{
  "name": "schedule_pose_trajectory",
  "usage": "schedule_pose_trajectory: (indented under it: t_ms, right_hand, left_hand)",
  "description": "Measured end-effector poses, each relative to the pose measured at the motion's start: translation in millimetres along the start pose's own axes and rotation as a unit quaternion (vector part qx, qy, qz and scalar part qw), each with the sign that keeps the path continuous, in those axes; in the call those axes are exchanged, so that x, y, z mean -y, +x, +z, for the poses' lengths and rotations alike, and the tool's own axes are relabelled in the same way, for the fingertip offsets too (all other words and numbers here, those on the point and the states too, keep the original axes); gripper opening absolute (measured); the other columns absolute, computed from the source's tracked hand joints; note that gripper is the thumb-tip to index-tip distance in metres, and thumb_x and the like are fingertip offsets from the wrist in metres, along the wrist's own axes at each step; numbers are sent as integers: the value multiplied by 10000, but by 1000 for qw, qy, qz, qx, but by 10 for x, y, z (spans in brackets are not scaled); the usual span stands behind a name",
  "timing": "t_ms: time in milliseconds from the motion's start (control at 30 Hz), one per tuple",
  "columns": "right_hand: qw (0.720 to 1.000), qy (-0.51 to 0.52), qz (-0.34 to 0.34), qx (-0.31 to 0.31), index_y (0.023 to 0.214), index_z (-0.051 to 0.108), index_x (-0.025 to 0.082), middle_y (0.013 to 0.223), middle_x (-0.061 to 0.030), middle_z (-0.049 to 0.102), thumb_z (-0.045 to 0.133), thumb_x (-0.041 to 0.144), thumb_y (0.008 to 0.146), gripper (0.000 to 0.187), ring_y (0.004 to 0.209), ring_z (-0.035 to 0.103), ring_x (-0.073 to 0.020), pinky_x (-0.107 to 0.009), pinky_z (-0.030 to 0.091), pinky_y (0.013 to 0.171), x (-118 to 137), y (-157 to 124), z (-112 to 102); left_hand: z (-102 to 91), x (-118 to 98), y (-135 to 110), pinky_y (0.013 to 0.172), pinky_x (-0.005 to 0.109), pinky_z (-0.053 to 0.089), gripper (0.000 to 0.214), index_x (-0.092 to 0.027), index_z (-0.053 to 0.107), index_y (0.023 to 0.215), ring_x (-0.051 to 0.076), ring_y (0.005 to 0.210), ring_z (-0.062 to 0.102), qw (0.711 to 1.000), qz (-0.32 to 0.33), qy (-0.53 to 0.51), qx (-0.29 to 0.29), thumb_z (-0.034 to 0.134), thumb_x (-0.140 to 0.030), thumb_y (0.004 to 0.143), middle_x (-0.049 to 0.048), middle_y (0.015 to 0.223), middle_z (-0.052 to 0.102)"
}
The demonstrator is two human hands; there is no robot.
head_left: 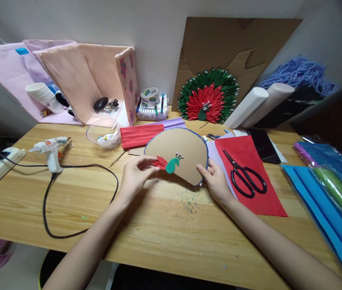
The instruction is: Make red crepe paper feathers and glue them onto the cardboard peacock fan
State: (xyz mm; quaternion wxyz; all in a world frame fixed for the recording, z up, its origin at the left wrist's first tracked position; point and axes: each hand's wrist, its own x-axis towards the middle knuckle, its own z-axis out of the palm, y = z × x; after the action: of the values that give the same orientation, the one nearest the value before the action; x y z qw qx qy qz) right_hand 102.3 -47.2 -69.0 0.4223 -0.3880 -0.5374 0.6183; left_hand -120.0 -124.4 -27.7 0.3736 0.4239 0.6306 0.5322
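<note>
My right hand (215,180) grips the right edge of a rounded cardboard piece (178,143) with a blue outline, thumb on top. A small green peacock cutout (171,166) with a pin-like crest shows against the cardboard near its lower edge. My left hand (137,172) pinches red paper petals (160,162) between thumb and fingers, just left of the cutout. Whether the petals touch the cutout or are joined to it I cannot tell. Behind the cardboard lie red crepe paper (140,136) and a purple strip (174,123).
A glue gun (50,151) stands at left, its black cord (44,209) looping across the table. Black-handled scissors (245,175) rest on a red sheet (267,203) at right. A green and red peacock decoration (209,96) leans at the back. Blue packaged sheets (310,205) lie far right.
</note>
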Motion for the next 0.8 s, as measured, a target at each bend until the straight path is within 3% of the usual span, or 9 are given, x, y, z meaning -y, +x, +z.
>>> schedule_pose_trajectory:
  t_ms: [300,800]
  right_hand:
    - [1000,1,2,3,1106,523,243,1120,-57,649,626,410,764,395,982,633,-230,-360,578,744,2,-6,-3]
    - [1000,12,-8,9,1085,533,251,1127,-40,648,628,376,775,347,990,631,-212,-348,557,790,-31,5,-19]
  left_hand:
    - [12,-11,6,716,325,547,170,-168,723,763,195,723,672,999,28,18,-12,723,-278,633,70,778,718]
    - [37,-8,-10,703,300,531,176,-165,718,760,180,713,661,999,32,35,-26,699,-315,669,65,756,713]
